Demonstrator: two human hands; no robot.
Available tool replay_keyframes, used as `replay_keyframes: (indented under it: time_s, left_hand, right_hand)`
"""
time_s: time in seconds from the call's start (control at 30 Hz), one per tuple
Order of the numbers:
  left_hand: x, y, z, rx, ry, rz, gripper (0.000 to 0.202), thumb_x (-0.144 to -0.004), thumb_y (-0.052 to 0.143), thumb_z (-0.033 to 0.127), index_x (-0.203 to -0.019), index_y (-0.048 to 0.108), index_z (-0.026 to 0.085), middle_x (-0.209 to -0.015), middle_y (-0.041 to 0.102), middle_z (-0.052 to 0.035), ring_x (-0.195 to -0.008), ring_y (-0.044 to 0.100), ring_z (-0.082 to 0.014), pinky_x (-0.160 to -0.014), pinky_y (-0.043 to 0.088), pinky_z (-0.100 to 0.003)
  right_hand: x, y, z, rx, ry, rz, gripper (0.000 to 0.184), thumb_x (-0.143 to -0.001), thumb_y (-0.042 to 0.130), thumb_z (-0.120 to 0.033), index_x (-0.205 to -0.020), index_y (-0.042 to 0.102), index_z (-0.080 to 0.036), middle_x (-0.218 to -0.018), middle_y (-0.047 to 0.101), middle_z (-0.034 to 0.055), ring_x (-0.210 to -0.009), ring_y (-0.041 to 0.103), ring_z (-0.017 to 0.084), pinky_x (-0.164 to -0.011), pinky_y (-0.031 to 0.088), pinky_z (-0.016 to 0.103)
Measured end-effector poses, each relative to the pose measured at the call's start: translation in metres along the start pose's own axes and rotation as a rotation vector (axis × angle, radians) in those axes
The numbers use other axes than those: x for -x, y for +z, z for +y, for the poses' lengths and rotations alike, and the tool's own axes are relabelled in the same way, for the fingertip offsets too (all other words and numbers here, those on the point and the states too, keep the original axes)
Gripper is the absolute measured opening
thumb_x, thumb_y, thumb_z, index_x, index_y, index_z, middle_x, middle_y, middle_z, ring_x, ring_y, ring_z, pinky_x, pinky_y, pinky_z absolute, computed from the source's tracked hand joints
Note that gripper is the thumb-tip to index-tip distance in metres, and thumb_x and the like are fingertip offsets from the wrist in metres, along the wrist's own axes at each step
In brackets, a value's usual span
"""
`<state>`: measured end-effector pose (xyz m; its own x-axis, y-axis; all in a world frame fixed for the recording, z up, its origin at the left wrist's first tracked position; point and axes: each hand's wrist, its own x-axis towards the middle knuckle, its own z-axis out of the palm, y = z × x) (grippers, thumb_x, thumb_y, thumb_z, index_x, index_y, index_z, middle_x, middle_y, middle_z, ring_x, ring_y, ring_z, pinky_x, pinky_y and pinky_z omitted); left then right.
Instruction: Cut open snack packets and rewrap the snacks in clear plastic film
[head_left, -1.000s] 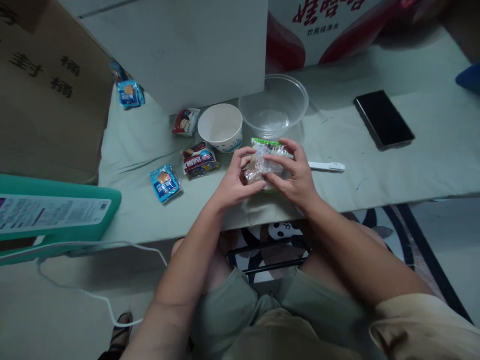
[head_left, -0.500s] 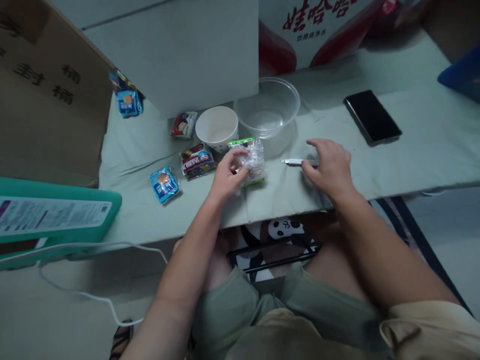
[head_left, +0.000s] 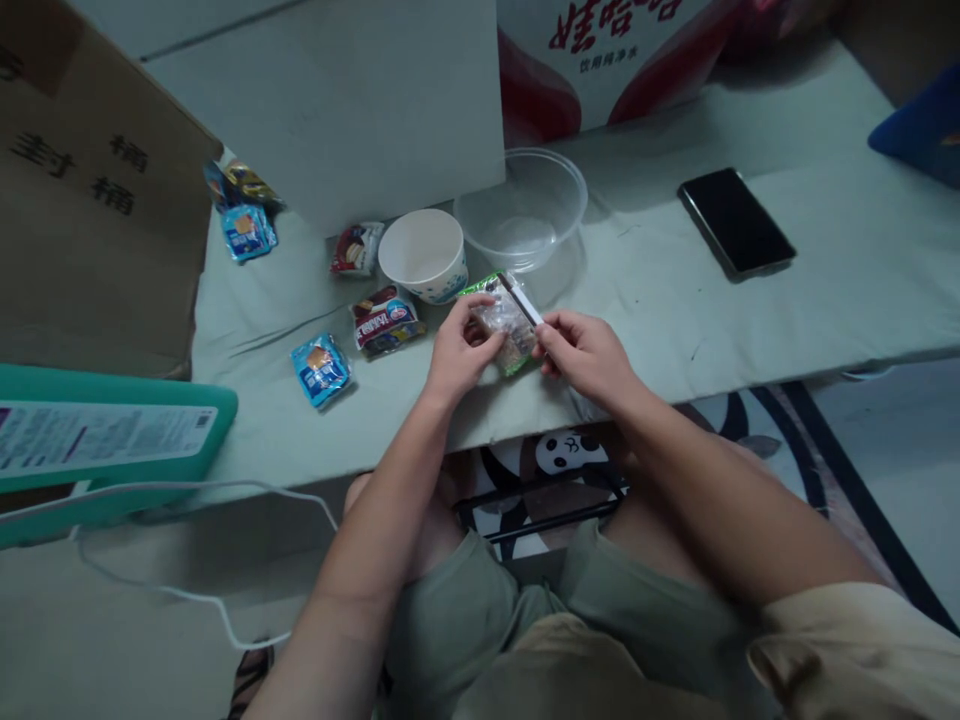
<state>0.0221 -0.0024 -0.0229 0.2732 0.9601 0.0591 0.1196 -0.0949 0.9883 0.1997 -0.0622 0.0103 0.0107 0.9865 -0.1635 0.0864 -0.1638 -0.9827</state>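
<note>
My left hand (head_left: 461, 350) is closed on a clear snack packet with a green edge (head_left: 499, 322), held just above the pale green table (head_left: 750, 320) near its front edge. My right hand (head_left: 589, 355) is pinched round a slim white tool (head_left: 523, 300), whose dark-edged tip lies against the packet's right side. Both hands meet at the packet. Just behind them stand a white paper cup (head_left: 424, 255) and a clear plastic bowl (head_left: 521, 205), both with nothing in them.
Small snack packets lie left of the cup: a blue one (head_left: 320, 367), a red-and-blue one (head_left: 386, 320), one more (head_left: 356, 248). A black phone (head_left: 735, 222) lies at the right. A cardboard box (head_left: 90, 200), a teal object (head_left: 105, 430) and a white cable (head_left: 187, 490) are at the left.
My right hand let go of the packet, reached right to the white tool on the table, picked it up and brought it back against the packet. My left hand kept the packet.
</note>
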Motion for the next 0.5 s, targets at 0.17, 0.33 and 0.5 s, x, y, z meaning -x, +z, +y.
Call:
replay_keyframes:
  time_s: [0.17, 0.33, 0.5]
  left_hand:
    - [0.000, 0.004, 0.002, 0.035, 0.002, 0.033, 0.038, -0.071, 0.077, 0.029, -0.101, 0.054, 0.024, -0.089, 0.064, 0.0013, -0.074, 0.062, -0.0117, -0.071, 0.053, -0.025]
    - [0.002, 0.002, 0.006, 0.049, -0.013, 0.087, 0.036, -0.072, 0.079, 0.031, -0.095, 0.052, 0.024, -0.091, 0.064, 0.0008, -0.074, 0.062, -0.0115, -0.070, 0.053, -0.025]
    - [0.007, -0.010, 0.006, 0.086, -0.014, 0.155, 0.044, -0.067, 0.083, 0.034, -0.095, 0.050, 0.025, -0.088, 0.064, 0.0023, -0.074, 0.062, -0.0111, -0.070, 0.052, -0.025]
  right_hand:
    - [-0.006, 0.001, 0.004, 0.176, 0.077, -0.004, 0.028, -0.089, 0.059, -0.045, -0.077, 0.066, -0.021, -0.066, 0.068, 0.0024, -0.052, 0.061, 0.014, -0.055, 0.046, 0.030]
    - [-0.001, -0.013, -0.003, 0.415, 0.092, -0.033, 0.034, -0.087, 0.060, -0.047, -0.068, 0.065, -0.020, -0.057, 0.064, 0.0022, -0.054, 0.057, 0.015, -0.057, 0.041, 0.030]
    - [0.009, -0.040, -0.009, 0.484, 0.234, -0.282, 0.040, -0.085, 0.062, -0.052, -0.061, 0.062, -0.020, -0.053, 0.060, 0.0009, -0.049, 0.048, 0.012, -0.051, 0.033, 0.029]
